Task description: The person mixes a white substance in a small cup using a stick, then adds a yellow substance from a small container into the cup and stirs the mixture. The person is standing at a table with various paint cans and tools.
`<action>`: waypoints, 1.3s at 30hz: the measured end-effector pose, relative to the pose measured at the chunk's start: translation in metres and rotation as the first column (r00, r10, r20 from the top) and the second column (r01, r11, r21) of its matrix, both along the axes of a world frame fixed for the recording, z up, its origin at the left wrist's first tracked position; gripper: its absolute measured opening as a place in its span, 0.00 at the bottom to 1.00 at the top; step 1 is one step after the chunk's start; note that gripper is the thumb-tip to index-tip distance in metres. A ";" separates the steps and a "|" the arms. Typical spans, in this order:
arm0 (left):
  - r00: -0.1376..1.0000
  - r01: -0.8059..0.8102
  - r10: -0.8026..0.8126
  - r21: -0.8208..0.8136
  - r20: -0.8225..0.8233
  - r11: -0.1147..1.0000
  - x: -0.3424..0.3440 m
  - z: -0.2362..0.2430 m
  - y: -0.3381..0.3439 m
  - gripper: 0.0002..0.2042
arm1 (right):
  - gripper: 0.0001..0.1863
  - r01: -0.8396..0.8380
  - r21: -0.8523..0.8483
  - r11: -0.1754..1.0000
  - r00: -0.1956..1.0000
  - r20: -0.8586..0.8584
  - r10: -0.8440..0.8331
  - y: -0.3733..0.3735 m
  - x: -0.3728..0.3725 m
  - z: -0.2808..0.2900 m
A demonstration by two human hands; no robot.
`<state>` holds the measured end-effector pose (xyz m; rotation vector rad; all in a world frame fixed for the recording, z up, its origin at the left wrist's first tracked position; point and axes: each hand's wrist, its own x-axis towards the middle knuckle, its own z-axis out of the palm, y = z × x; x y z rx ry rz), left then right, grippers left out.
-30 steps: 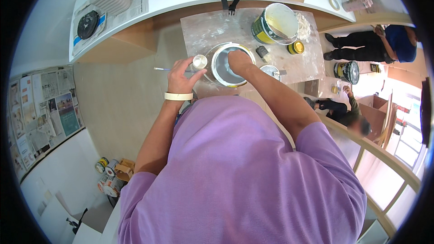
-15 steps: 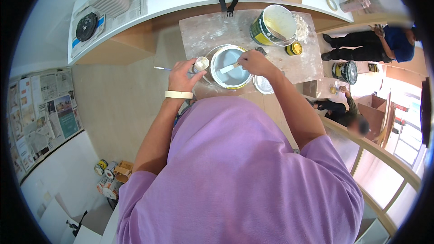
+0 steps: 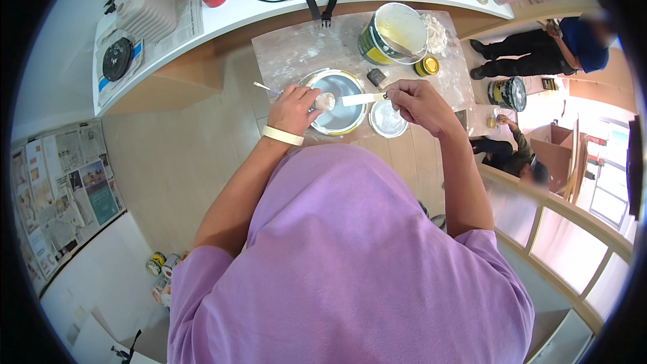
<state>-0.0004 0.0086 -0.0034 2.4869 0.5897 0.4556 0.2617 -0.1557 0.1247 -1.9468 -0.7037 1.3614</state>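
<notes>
My left hand (image 3: 292,111) is closed round a small pale cup (image 3: 325,101), tilted sideways over the left part of a bucket (image 3: 342,133) holding pale grey-blue liquid. A thin stick with a pale tip (image 3: 260,85) sticks out to the left behind that hand. My right hand (image 3: 421,104) pinches the end of a flat, whitish stirring stick (image 3: 362,99). Its blade lies level over the bucket, its tip a little right of the cup's mouth. A round white lid (image 3: 389,119) lies right of the bucket, below the stick.
On the stained board (image 3: 290,47) stand a larger paint bucket (image 3: 369,44), a small yellow can (image 3: 426,65), a dark block-like object (image 3: 377,78) and a crumpled white cloth (image 3: 436,32). A white counter (image 3: 269,8) runs behind. Two people (image 3: 529,50) are at the right.
My left hand has brought the cup right, over the bucket, and tipped it. My right hand has drawn the stick rightward and up out of the bucket. The view has shifted slightly.
</notes>
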 end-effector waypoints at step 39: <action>0.992 -0.042 0.082 -0.382 0.090 0.923 0.003 0.011 -0.011 0.28 | 0.13 -0.394 0.210 0.895 0.653 0.749 0.112 0.004 -0.067 0.006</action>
